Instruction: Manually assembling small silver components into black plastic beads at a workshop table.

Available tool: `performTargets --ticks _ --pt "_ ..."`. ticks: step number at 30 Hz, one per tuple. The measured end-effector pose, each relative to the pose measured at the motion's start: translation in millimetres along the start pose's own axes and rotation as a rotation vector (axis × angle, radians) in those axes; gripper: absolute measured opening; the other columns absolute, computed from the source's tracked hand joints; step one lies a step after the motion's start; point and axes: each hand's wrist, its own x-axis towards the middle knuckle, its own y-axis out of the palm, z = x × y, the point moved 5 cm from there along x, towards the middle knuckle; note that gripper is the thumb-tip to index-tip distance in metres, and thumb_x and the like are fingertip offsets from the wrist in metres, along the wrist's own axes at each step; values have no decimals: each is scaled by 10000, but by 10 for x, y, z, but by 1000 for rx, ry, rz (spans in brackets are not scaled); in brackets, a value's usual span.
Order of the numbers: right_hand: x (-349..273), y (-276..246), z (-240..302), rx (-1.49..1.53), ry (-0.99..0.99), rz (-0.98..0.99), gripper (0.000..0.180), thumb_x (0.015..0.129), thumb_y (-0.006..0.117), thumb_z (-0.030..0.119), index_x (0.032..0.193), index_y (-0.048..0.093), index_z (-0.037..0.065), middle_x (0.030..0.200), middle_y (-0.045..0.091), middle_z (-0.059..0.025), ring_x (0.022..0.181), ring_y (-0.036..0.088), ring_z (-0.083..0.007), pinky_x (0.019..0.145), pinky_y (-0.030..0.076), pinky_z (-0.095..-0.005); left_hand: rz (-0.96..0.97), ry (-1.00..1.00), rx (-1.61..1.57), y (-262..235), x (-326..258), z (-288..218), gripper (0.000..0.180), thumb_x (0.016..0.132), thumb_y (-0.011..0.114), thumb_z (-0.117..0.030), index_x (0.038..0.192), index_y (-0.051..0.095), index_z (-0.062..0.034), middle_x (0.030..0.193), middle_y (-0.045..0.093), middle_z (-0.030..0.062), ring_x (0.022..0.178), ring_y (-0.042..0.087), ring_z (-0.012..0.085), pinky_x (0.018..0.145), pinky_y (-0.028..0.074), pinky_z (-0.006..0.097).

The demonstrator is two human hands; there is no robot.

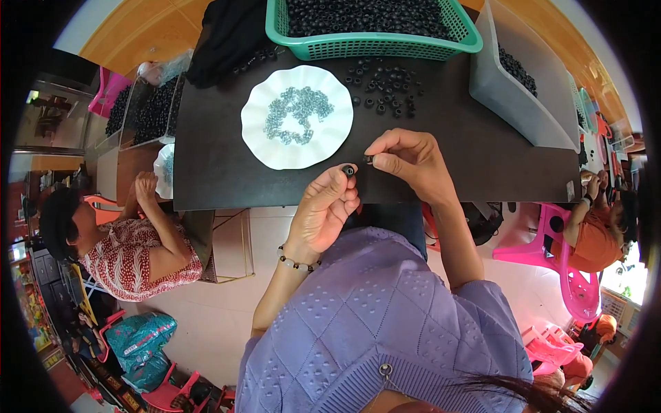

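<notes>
My left hand (322, 210) is raised at the table's near edge, its thumb and fingers pinching a small black ring-shaped part (348, 171) with a hole facing up. Just right of it, the thumb and forefinger of my right hand (416, 165) grip another small dark piece (369, 160), mostly covered by the fingertips. The two pieces are apart. Beyond my left hand lies a white wavy-edged plate (255, 127) bearing many small clear bluish pieces (303, 107). Loose black parts (385, 86) are scattered on the dark table (454, 103) beyond my right hand.
A green basket (375, 47) full of black parts stands at the far side. To its right is a translucent bin (513, 107) with more. Black cloth (227, 41) lies far left. One person (138, 248) sits at left, another (595, 227) at right near a pink chair (551, 248).
</notes>
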Motion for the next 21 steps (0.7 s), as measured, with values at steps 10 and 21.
performTargets --ticks 10,21 --pt "-130 100 159 -346 -132 -6 101 813 721 46 910 711 23 804 636 -20 811 543 -107 745 430 -249 22 -1 -19 -4 -40 69 208 923 639 -191 1052 643 -28 834 615 -1 710 559 71 667 490 204" --pt "-169 198 260 -536 -280 10 117 754 751 28 867 728 49 774 666 0 753 522 -116 727 424 -276 19 26 15 -22 -80 68 203 913 651 -176 1045 650 -21 835 629 13 702 570 86 658 498 206"
